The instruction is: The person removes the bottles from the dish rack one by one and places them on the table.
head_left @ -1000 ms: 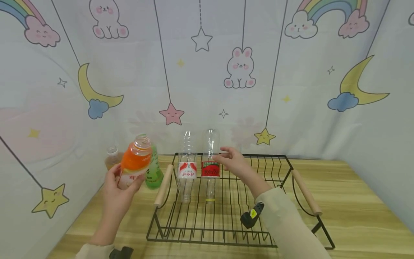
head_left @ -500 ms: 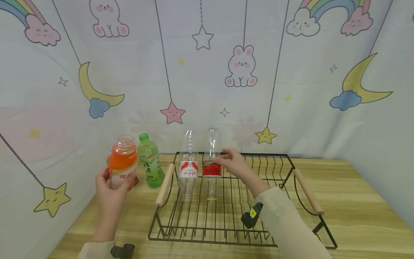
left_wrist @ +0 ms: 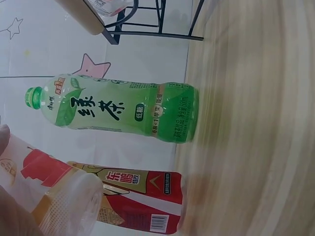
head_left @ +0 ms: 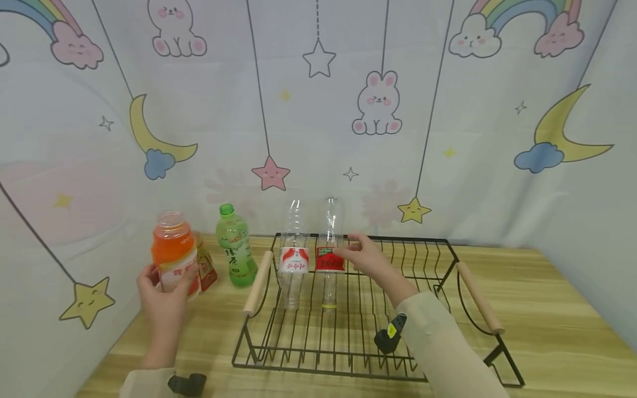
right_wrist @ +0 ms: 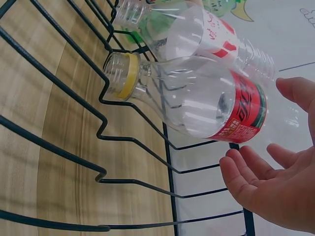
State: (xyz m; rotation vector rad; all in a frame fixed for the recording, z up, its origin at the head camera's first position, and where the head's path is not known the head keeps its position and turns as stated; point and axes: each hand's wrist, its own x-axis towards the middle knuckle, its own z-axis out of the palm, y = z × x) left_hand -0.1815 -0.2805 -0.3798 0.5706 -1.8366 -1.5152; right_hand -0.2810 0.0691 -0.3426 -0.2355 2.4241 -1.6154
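My left hand (head_left: 164, 298) grips an uncapped bottle with an orange and white label (head_left: 174, 254) at the left in the head view. Its clear base (left_wrist: 76, 201) hangs above the table level in the left wrist view. Behind it stands a red and gold bottle (left_wrist: 142, 201), partly hidden. A green tea bottle (head_left: 238, 251) stands upright to the right. My right hand (head_left: 370, 260) is beside a clear bottle with a red label (head_left: 330, 260), which lies neck-down in the rack. In the right wrist view, its fingers (right_wrist: 241, 177) are spread and hold nothing.
The black wire dish rack (head_left: 368, 356) has wooden handles (head_left: 259, 283) on both sides. A second clear bottle with a white and red label (head_left: 294, 261) leans neck-down beside the first. A printed curtain (head_left: 343, 138) closes off the back of the wooden table (head_left: 557, 309).
My left hand has carried the orange bottle left and down, uncovering the green tea bottle. The right hand stays next to the red-label bottle. The view has shifted slightly.
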